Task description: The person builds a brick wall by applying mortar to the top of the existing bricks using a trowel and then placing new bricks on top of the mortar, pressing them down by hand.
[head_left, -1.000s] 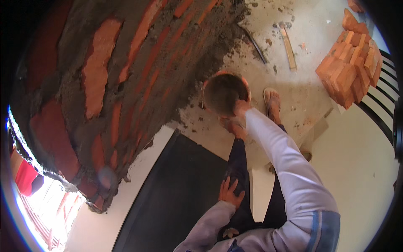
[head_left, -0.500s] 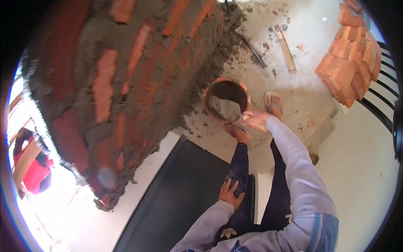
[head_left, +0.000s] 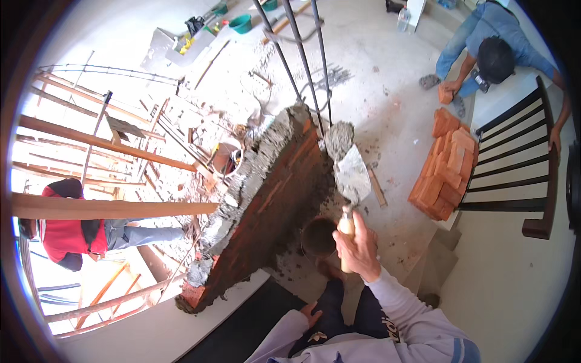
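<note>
My right hand (head_left: 358, 249) is wrapped around the handle of a trowel (head_left: 354, 178), held raised in front of me. A lump of grey mortar (head_left: 339, 140) sits at the far end of its blade, beside the end of a low brick wall (head_left: 266, 212). Rough wet mortar (head_left: 233, 196) covers the wall's top. Below the trowel, a bucket (head_left: 304, 244) stands on the floor by my feet. My left hand (head_left: 311, 314) rests on my left leg, fingers laid out and partly hidden, holding nothing.
Steel rods (head_left: 305, 60) rise at the wall's far end. To the right are stacked bricks (head_left: 445, 169), a dark railing (head_left: 508, 163) and a crouching co-worker (head_left: 499, 48) holding a brick. Left, a wooden beam (head_left: 115, 209) crosses before a person in red (head_left: 72, 227). A hammer handle (head_left: 378, 189) lies behind the trowel.
My right hand has lifted the trowel out of the bucket, up and forward, with mortar on it. The view has tilted up, showing the wall's top. My left hand stays on my leg.
</note>
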Demonstrator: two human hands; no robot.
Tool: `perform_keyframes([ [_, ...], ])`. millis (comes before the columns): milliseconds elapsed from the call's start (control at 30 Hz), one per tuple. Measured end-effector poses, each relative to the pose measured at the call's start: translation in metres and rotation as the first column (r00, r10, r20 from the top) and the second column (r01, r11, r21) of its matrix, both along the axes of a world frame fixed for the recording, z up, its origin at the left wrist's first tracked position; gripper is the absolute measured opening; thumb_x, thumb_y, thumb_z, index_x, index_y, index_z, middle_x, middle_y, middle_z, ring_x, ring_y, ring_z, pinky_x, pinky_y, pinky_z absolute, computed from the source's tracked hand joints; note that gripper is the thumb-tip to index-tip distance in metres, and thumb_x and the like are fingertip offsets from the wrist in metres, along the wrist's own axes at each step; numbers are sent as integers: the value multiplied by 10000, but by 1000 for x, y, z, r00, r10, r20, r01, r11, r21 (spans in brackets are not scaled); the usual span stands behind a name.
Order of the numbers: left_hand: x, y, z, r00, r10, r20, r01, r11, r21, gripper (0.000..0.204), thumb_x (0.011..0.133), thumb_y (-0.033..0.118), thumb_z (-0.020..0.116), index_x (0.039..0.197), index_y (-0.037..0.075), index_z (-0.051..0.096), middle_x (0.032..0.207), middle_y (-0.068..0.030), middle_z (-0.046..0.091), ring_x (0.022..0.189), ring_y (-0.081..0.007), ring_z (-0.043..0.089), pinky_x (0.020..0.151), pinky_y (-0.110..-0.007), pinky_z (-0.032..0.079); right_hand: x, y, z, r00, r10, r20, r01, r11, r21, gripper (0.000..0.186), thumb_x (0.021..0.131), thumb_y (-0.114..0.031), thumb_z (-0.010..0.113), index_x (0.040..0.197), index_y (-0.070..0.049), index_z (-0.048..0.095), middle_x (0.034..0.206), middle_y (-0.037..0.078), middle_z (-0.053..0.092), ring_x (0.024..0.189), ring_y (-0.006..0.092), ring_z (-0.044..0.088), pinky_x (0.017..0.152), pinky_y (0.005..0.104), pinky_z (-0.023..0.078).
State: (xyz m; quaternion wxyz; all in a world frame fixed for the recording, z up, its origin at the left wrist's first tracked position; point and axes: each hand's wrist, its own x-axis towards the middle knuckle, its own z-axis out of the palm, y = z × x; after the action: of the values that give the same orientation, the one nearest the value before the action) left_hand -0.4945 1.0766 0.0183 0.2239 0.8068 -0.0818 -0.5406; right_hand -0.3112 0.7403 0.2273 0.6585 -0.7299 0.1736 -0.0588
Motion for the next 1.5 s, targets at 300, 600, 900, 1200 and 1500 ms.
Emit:
perform_keyframes([
  [300, -1, 73, 23, 989, 141, 34, -143, 987, 67, 693, 867, 523, 556, 1391, 83, 451, 1382, -225, 468, 1309, -354, 422, 1108, -397, 312, 123, 72, -33, 947, -208, 245, 302, 836, -458, 557, 879, -109, 545, 1322, 104, 283, 1222, 322, 437, 1088, 486, 477, 953, 497, 407],
  [600, 3, 76, 44, 954, 300, 10, -300, 954, 20, 660, 841, 498, 603, 1326, 56, 523, 1301, -227, 540, 1213, -348, 516, 1042, -400, 389, 89, 30, 36, 998, -68, -17, 64, 781, 622, 414, 946, -317, 453, 1207, 2, 486, 723, 59, 509, 432, 136, 488, 378, 275, 423],
  [900, 59, 58, 46, 984, 169, 57, -169, 986, 2, 551, 862, 417, 606, 1299, 86, 555, 1323, -214, 528, 1231, -356, 502, 1046, -395, 387, 109, 20, 39, 995, 56, -85, 36, 587, 809, 329, 951, -338, 476, 1105, -55, 542, 745, 53, 536, 481, 137, 510, 406, 302, 442],
  [1200, 57, 42, 58, 993, 110, 46, -111, 994, 7, 551, 848, 416, 628, 1249, 40, 589, 1229, -212, 596, 1120, -333, 590, 968, -396, 448, -131, -53, -10, 901, -75, -427, 277, 858, 433, 365, 822, -192, 725, 1083, -42, 518, 771, 25, 539, 534, 90, 520, 462, 246, 440],
  [1500, 26, -55, 8, 952, 307, -16, -305, 950, 74, 504, 862, 301, 665, 1262, 10, 567, 1194, -175, 626, 1097, -255, 607, 945, -351, 469, -222, -284, -314, 589, -648, -483, 179, 687, -704, 536, 727, -345, 764, 1107, 6, 621, 1319, 245, 466, 1191, 390, 474, 979, 446, 414],
])
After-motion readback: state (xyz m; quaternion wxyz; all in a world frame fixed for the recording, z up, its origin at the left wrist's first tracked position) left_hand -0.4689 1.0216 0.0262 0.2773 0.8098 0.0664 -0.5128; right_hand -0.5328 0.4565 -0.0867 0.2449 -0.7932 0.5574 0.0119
